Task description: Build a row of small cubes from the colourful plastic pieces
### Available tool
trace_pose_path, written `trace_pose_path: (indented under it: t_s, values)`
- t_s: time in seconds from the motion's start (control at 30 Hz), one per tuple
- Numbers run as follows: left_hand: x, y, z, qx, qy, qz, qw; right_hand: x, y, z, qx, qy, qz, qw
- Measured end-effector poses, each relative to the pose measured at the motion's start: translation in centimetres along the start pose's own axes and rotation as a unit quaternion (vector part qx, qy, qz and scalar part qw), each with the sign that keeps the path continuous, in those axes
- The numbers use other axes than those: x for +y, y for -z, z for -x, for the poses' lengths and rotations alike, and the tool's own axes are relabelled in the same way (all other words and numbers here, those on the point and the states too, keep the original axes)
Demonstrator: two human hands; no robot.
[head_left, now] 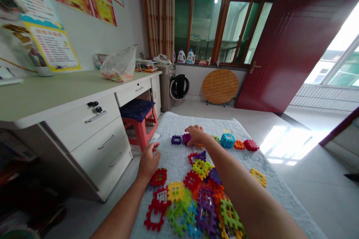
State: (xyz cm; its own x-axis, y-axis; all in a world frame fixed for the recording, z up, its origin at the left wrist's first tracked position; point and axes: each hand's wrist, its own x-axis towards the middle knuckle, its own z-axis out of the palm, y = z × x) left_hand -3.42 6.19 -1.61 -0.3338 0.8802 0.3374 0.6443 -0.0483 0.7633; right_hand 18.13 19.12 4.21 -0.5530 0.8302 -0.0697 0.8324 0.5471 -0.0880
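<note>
My right hand (pixel 196 135) reaches to the far part of the cloth, its fingers and thumb around a purple notched plastic building block (pixel 186 139). Just left of that block sits a dark purple block (pixel 176 140). My left hand (pixel 149 161) hovers near the cloth's left edge, fingers loosely bent and apart, with nothing visible in it. Closest to it is a dark red square block (pixel 159 177). Nearer to me lies a heap of loose interlocking pieces, among them a yellow window piece (pixel 175 191) and a purple piece (pixel 206 214). My right forearm hides some of them.
To the right of my right hand, a teal stack (pixel 227 140), an orange piece (pixel 239 144) and a red stack (pixel 251 145) stand in a row. A yellow piece (pixel 258 177) lies near the right edge of the pale cloth (pixel 238 164). A red stool (pixel 143 127) and desk (pixel 92 127) stand left.
</note>
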Motion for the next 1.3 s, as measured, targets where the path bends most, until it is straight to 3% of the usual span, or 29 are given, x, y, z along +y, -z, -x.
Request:
trace_pose_path:
  t_s: [0.33, 0.47, 0.63, 1.0, 1.3]
  values:
    - [-0.4, -0.1, 0.0, -0.012, 0.006, -0.003, 1.0, -1.2, -0.7, -0.1, 0.027, -0.008, 0.02, 0.999]
    - [-0.1, 0.0, 0.1, -0.02, 0.013, 0.002, 1.0, -0.7, 0.1, 0.0, 0.047, -0.02, -0.012, 0.999]
    - [-0.1, 0.0, 0.0, -0.017, 0.009, -0.001, 1.0, 0.6, 1.6, 0.1, 0.088, -0.084, -0.047, 0.991]
    - [0.2, 0.1, 0.1, -0.031, 0.012, -0.001, 0.999, 0.1, -0.6, 0.5, 0.03, -0.079, -0.007, 0.996]
    - [0.3, 0.1, 0.1, -0.028, 0.011, -0.008, 1.0, -0.2, -0.7, 0.1, -0.015, -0.047, 0.016, 0.999]
